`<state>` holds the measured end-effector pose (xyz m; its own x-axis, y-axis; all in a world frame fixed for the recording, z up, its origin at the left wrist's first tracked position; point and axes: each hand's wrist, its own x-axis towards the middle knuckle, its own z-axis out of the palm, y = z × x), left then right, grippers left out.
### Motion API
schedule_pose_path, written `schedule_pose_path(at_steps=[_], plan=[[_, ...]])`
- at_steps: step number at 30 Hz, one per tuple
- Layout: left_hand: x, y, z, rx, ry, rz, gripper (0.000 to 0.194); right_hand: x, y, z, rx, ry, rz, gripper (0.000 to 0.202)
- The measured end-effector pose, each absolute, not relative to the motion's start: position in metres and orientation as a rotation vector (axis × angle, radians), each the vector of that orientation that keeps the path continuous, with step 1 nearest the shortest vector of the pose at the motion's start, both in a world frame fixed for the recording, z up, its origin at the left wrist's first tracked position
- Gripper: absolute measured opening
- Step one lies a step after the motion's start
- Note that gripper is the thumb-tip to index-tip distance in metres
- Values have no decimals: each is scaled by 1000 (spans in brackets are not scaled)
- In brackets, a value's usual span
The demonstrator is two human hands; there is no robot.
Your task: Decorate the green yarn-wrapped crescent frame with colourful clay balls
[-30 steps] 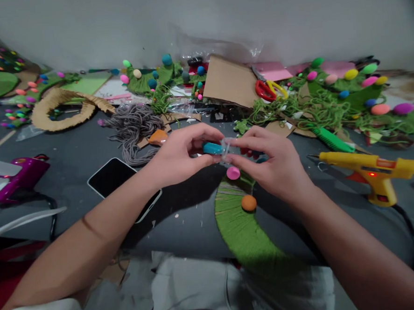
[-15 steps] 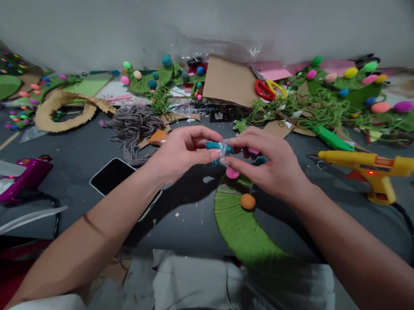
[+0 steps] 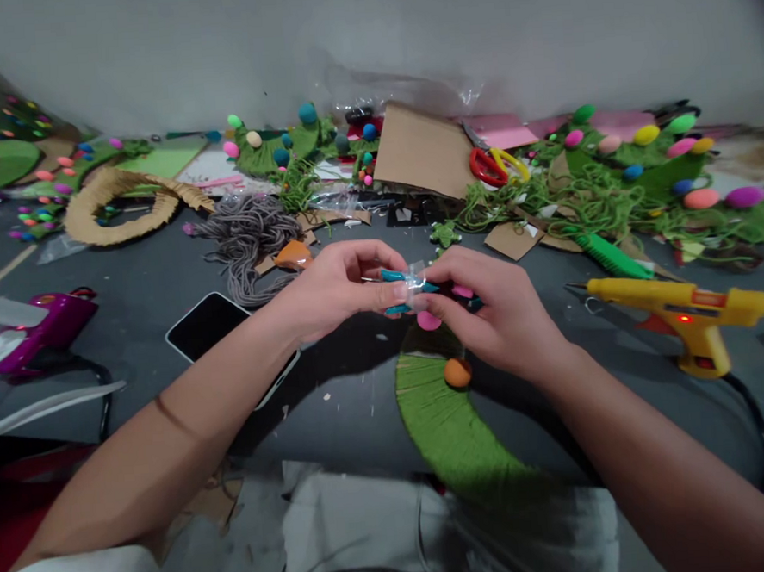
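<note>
My left hand (image 3: 347, 286) pinches, between thumb and fingers, a small teal-blue piece with pointed ends (image 3: 394, 277); its kind is unclear. Clear tape or plastic (image 3: 414, 286) wraps around its middle. My right hand (image 3: 490, 301) is closed on the other side of the same piece, thumb and forefinger at the plastic. Just below them lies a curved, green yarn-wrapped shape (image 3: 438, 408), its lower end reaching over the table edge. An orange ball (image 3: 457, 372) and a pink ball (image 3: 429, 319) sit on it; more coloured bits are partly hidden behind my right fingers.
A yellow glue gun (image 3: 680, 298) with a lit red light lies right, a purple device (image 3: 41, 328) left. A phone (image 3: 209, 322) lies beside my left forearm. Grey yarn (image 3: 249, 229), cardboard (image 3: 422, 152), scissors (image 3: 488, 167) and green yarn scraps (image 3: 583, 192) line the back.
Both hands have shifted slightly, and the blue piece between them has turned, so its pointed ends show more clearly. The wrapped green shape stays put.
</note>
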<state>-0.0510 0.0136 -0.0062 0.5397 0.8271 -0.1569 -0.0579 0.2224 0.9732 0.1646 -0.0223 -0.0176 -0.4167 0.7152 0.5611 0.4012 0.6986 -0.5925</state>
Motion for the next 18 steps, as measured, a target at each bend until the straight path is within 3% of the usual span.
schedule_pose_path(at_steps=[7,9,12,14,16,18], plan=[[-67,30,-5,1319,1032,916,26,175,-20,-7,-1056,-1557,432,15],[-75,39,-6,1460,1130,1034,22,181,-14,-5,-1055,-1344,665,19],[-84,49,-11,1765,1243,1064,18,184,-5,-8,-1027,-1252,1156,44],[-86,51,-15,1969,1313,999,17,180,-3,-11,-1027,-1227,1293,54],[-87,51,-20,2142,1372,931,17,177,-3,-13,-1024,-1197,1318,46],[-88,52,-25,2259,1410,877,20,175,-5,-12,-1014,-1143,1384,26]])
